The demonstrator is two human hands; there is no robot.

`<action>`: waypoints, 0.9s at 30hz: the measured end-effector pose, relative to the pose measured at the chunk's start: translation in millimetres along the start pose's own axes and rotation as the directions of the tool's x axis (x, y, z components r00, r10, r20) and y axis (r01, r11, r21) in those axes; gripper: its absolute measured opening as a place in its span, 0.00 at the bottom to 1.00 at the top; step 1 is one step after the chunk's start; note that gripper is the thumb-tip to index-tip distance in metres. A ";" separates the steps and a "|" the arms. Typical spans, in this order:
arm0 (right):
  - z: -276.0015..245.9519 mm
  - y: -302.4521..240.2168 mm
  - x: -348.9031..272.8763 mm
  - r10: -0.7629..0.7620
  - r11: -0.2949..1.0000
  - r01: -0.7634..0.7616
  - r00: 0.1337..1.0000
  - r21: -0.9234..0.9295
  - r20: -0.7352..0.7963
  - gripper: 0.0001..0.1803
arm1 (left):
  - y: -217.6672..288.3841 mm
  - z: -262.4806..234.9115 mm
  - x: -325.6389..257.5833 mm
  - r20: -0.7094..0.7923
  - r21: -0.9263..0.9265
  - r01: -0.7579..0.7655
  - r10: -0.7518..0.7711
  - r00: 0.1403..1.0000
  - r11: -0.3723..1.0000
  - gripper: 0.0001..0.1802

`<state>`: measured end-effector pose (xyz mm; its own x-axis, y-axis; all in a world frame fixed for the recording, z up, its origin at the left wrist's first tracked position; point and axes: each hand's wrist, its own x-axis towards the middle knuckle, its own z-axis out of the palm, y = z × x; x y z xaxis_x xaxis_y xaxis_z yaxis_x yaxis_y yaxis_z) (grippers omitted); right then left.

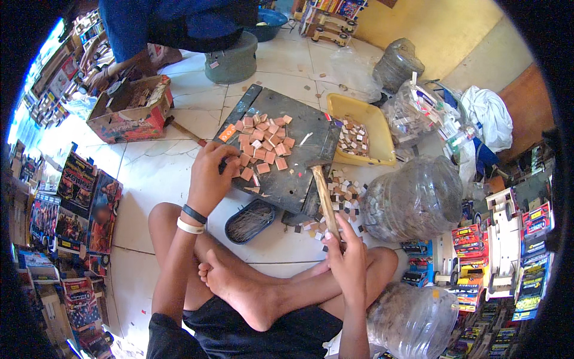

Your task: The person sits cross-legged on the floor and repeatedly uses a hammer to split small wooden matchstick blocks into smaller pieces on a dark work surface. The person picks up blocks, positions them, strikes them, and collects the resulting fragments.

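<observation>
I sit cross-legged on a white tiled floor. My left hand (210,178) rests on the near left edge of a dark work board (299,170), fingers curled by the small pinkish wooden squares (263,143) heaped there; whether it pinches one I cannot tell. My right hand (345,254) grips the wooden handle of a hammer (324,194), whose head lies at the board's near right edge. A black oval tin of nails (249,221) sits on the floor between my hands. More small blocks (344,197) lie scattered beside the board.
A yellow tray (382,134) of small pieces lies right of the board. Clear plastic bags and jars (412,203) stand at right. A cardboard box (128,110) sits far left near a seated person in blue (179,21). Colourful toy trucks (508,239) and printed cards (78,197) line both sides.
</observation>
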<state>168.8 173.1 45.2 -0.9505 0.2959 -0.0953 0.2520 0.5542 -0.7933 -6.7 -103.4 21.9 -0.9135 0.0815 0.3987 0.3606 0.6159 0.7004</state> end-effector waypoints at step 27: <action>22.1 -71.4 226.6 -0.556 0.509 0.649 0.750 -0.566 0.359 0.07 | 52.4 57.3 -27.3 0.033 -0.200 -0.149 0.158 0.987 0.968 0.25</action>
<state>-68.6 183.4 67.0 -0.9179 -0.3659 0.1536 -0.3854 0.9143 -0.1250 26.4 -28.5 13.9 -0.8506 0.2035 0.4848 0.5227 0.4275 0.7376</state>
